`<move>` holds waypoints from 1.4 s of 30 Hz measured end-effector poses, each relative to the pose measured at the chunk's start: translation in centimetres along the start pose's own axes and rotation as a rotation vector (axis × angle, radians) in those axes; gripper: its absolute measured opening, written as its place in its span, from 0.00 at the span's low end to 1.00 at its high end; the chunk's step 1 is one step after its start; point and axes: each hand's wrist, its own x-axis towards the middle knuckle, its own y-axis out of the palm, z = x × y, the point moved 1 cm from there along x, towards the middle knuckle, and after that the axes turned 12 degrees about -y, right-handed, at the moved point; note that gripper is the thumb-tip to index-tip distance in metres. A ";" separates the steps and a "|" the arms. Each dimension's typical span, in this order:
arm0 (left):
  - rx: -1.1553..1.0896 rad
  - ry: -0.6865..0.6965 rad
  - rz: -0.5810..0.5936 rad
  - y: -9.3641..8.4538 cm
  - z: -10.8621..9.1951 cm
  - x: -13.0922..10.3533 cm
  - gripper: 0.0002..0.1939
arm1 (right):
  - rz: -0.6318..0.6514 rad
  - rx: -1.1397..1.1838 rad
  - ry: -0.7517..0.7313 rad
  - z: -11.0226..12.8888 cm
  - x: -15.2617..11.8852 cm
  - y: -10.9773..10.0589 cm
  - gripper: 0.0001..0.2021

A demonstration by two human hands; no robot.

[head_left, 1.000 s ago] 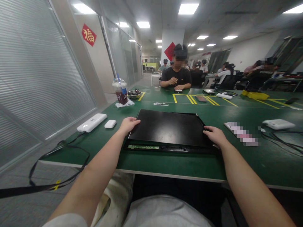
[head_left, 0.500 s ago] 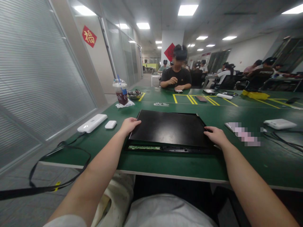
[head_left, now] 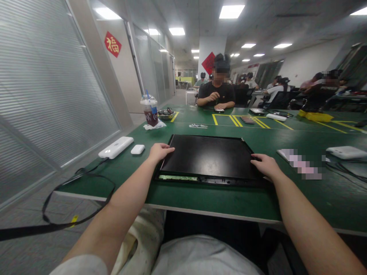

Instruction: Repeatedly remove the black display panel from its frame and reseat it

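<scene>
A black LCD panel (head_left: 206, 156) lies nearly flat within a shallow black frame (head_left: 229, 181) on the green table. Along the frame's near side a strip of green circuit board (head_left: 177, 178) shows below the panel's edge. My left hand (head_left: 159, 152) grips the panel's left edge, its thumb on top and the other fingers partly hidden. At the opposite side my right hand (head_left: 265, 165) holds the right edge between thumb and fingers. How far the fingers reach underneath is hidden.
On the left are a white power bank (head_left: 116, 147) with a black cable, a small white case (head_left: 138, 149) and a drink cup (head_left: 150, 110). A blurred pink item (head_left: 301, 164) and a white device (head_left: 345, 152) lie right. Opposite sits a person (head_left: 216, 91).
The panel has come down lower into the frame, and less of the circuit board strip shows. Both hands keep their hold on its sides. The view has shifted slightly.
</scene>
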 end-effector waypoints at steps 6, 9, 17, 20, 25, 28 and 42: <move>0.075 0.026 -0.028 0.2 0.2 0.2 0.12 | 0.015 -0.026 -0.002 -0.2 0.0 0.2 0.14; 0.104 0.046 -0.034 0.3 0.2 0.3 0.12 | 0.023 -0.038 -0.010 -0.3 0.0 0.3 0.15; 0.169 0.087 -0.053 0.3 0.1 0.1 0.11 | 0.053 -0.076 -0.011 -0.3 0.1 0.2 0.17; 0.198 0.090 -0.045 0.3 -0.1 -0.2 0.08 | 0.066 -0.085 -0.014 -0.2 0.2 0.2 0.18; 0.301 0.097 -0.047 0.4 -0.3 -0.3 0.07 | 0.093 -0.101 -0.013 0.0 0.1 0.2 0.22; 0.389 0.095 -0.060 0.5 -0.3 -0.1 0.18 | 0.098 -0.112 -0.008 0.1 0.0 0.1 0.24; 0.677 0.003 -0.054 0.8 0.3 0.4 0.24 | 0.095 -0.117 0.023 0.3 -0.1 -0.1 0.26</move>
